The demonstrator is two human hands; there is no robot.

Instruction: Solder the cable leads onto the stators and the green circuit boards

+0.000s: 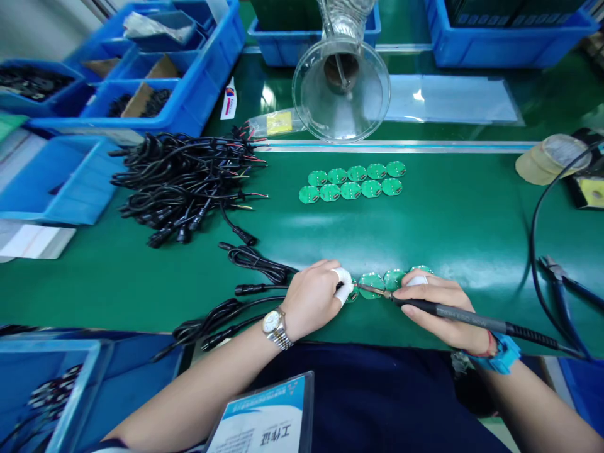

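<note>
My right hand is wrapped round a soldering iron. The iron's tip meets the left end of a row of round green circuit boards. Part of that row is hidden behind my right fingers. My left hand, with white covers on its fingertips, pinches the end of a black cable at the leftmost board. My fingers cover the cable's end and most of that board. Coiled black cables lie left of my left hand.
A heap of black cables lies at the left. Two more rows of green boards lie further back. A clear fume funnel hangs over the back. Cutters and the iron's cord are at the right. Blue bins stand behind.
</note>
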